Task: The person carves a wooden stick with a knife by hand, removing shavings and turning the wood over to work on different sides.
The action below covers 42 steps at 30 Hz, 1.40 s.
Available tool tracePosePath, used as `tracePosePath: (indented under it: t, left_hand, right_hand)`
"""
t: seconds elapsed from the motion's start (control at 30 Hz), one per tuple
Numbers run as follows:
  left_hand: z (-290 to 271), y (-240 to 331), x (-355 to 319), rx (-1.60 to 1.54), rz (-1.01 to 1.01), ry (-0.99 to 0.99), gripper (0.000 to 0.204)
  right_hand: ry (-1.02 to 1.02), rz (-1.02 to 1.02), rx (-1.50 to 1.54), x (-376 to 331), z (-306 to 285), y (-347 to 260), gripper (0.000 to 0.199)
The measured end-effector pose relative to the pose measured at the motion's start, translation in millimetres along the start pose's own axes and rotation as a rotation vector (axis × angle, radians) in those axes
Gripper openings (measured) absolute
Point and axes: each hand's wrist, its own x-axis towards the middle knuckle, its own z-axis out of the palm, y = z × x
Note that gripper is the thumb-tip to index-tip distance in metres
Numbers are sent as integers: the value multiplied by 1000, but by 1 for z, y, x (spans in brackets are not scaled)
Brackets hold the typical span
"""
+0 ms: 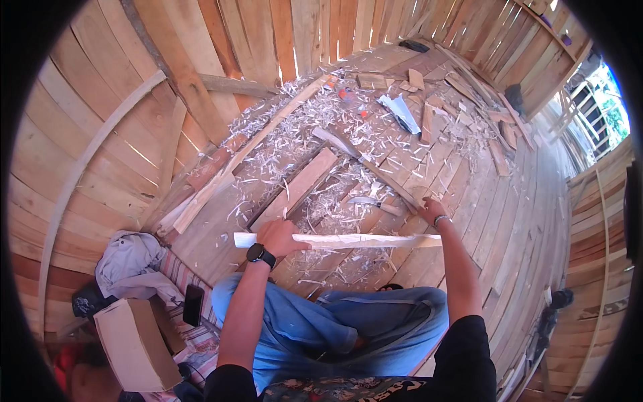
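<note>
My left hand (278,237) is closed round a pale, freshly shaved wooden strip (368,240), near its left end. The strip lies level across, above my folded legs, and its right end meets my right forearm. My right hand (431,212) is beyond the strip, thumb and forefinger apart, at the near end of a long brown wooden batten (382,174). Whether it touches the batten is hard to tell. A knife (375,204) with a curved blade and wooden handle lies among shavings just left of my right hand. A short reddish plank (301,184) lies beyond my left hand.
Curly wood shavings (281,127) cover much of the plank floor. A long board (251,151) runs along the left. Offcuts (415,79) and a bluish-white sheet piece (400,112) lie farther off. By my left side are a cardboard box (134,345), phone (193,305) and grey cloth (130,264).
</note>
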Motion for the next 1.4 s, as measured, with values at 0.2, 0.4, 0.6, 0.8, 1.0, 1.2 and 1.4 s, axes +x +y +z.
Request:
tracePosePath:
  t: [0.2,0.4,0.6,0.8,1.0,1.2,1.4]
  left_hand:
    - [15,-10,-14,-43,-55,-91,52]
    - [13,-9,12,-56,-116,-178,52]
    - [11,-3,10,-166,-92,-111,52]
    - [-2,2,5,-221,18,33,51]
    - [-6,13,-11,-223,105,148,51]
    - [-9,29,-34,-245,108,220,52]
    - [-2,48,-41,-173,106,348,57]
  right_hand:
    - [201,-67,-63,-12,74,-64,57]
    - [155,-122,-305,30,59,-56,47]
    - [389,-282,-162,23,12,-50,34]
    - [792,-341,-125,-85,-122,-104,34]
    - [1059,-488,129,-259,-213,-133,32]
    - [482,-408,844,-435,-108,-128,54]
    - [19,66,1186,-485,74,-138,47]
